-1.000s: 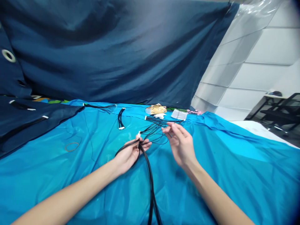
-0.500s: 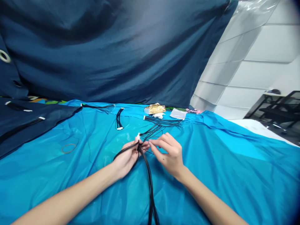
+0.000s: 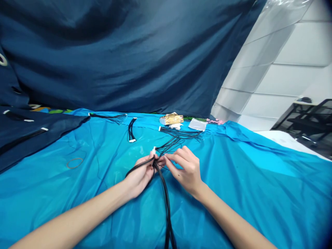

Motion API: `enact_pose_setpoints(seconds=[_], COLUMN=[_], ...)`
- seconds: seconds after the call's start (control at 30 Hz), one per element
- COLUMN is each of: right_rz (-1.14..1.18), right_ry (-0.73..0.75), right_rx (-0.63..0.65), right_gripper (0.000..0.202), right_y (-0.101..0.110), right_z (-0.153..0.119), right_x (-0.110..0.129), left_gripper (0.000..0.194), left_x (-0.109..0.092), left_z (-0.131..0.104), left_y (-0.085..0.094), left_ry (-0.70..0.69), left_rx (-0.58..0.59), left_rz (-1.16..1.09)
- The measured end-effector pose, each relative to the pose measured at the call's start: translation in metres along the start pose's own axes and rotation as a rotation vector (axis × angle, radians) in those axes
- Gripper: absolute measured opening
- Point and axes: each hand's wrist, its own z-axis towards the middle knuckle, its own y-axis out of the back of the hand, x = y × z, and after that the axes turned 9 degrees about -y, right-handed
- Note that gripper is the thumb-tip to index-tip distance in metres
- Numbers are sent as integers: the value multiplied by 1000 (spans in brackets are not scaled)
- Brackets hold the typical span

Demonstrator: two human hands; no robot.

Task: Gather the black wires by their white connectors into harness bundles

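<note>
Near the middle of the desk, the left hand (image 3: 141,173) is clamped around a bundle of black wires (image 3: 164,193) that trails to the near edge, while the right hand (image 3: 187,168) pinches strands just beside it, fingertips almost meeting the left.

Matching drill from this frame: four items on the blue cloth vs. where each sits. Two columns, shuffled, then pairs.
1. black wire bundle
2. rubber band
3. gold packet
4. short black cable

A. lying alone, far left on the cloth
B. at the back edge, beside a clear bag
C. gripped in the left hand
D. behind the hands, white plug toward the camera

Pairs: 1-C, 2-A, 3-B, 4-D
</note>
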Motion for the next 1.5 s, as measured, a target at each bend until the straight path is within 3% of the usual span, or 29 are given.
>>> enact_pose_setpoints(seconds=[0.23, 0.6, 0.77, 0.87, 1.03, 1.2, 1.33, 1.5], right_rz=[-3, 122, 148, 95, -151, -163, -65, 27], right_ry=[-10, -230, -258, -225, -11, 89, 65, 19], right_rx=[-7, 10, -13, -20, -56, 111, 254, 317], right_gripper=[8, 17, 19, 18, 6, 7, 10, 9], right_y=[-1, 1, 0, -1, 3, 8, 8, 6], right_z=[0, 2, 3, 1, 1, 6, 8, 8], right_x=[0, 12, 15, 14, 10, 5, 1, -2], left_gripper=[12, 17, 19, 17, 17, 21, 20, 20], left_x=[0, 2, 1, 1, 2, 2, 4, 4], left_z=[-1, -2, -4, -4, -4, -7, -7, -6], left_y=[0, 0, 0, 1, -1, -3, -1, 0], left_ry=[-20, -84, -104, -106, -101, -66, -33, -19], left_rx=[-1, 78, 98, 99, 110, 174, 173, 200], left_rz=[27, 121, 139, 141, 160, 201, 200, 194])
